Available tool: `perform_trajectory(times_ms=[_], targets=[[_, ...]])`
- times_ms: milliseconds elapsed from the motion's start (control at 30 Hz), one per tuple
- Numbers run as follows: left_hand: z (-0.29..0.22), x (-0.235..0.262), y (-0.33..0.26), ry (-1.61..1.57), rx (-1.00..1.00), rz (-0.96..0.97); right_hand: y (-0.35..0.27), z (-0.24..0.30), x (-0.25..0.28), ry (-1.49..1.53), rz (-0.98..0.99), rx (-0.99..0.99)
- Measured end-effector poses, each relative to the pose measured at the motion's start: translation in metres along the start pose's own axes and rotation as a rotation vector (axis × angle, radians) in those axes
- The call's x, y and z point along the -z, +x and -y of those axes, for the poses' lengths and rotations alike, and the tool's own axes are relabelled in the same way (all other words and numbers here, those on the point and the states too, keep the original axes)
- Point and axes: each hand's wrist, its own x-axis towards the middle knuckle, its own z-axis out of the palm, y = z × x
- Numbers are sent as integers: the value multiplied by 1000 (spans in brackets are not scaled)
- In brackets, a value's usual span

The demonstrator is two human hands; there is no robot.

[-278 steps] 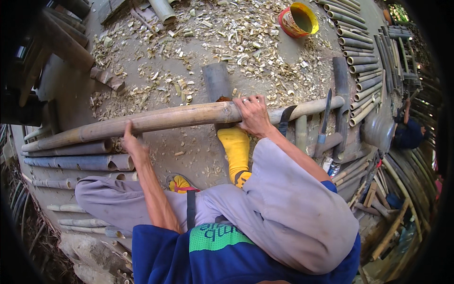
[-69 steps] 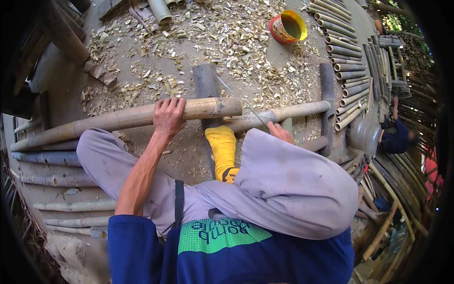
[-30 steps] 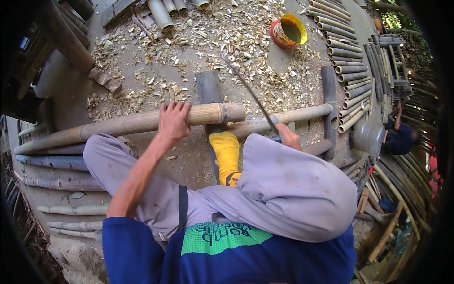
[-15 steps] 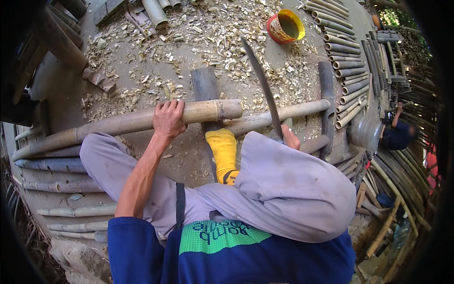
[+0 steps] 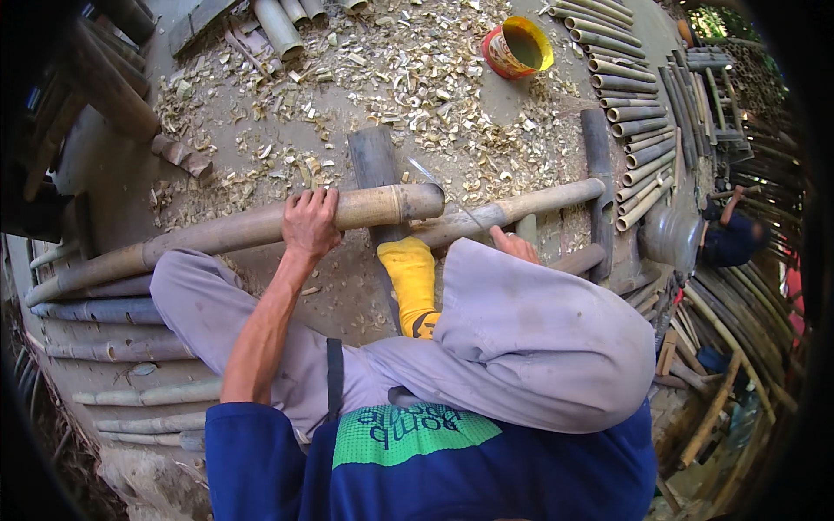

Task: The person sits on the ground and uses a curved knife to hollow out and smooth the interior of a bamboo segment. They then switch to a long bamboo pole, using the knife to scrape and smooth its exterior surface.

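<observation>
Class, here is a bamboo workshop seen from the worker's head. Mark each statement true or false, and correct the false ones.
1. The left hand grips the thick bamboo pole. True.
2. The right trouser leg hides part of the right hand. True.
3. The right hand lies flat on the thick bamboo pole. False: it is apart from the pole and holds a long blade, seen nearly edge-on.
4. Pale chips lie scattered near a bucket. True.
5. That bucket is blue all over. False: it is red outside and yellow inside.
</observation>
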Motion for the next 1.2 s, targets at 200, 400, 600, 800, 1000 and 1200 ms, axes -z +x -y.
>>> perform_trajectory(times_ms=[200, 400, 600, 800, 1000, 1200], targets=[[-1, -6, -5, 9, -7, -163, 11, 49, 26, 190, -409, 201], [-2, -9, -8, 7, -19, -119, -9, 11, 6, -73, 208, -208], [-5, -12, -10, 71, -29, -289, 1, 14, 0, 191, -114, 100], [0, -17, -11, 103, -22, -310, -13, -26, -10, 0, 75, -39], [-6, -21, -14, 123, -3, -363, 1, 33, 12, 240, -354, 124], [-5, -21, -6, 157, 14, -405, 2, 14, 20, 16, 111, -144]])
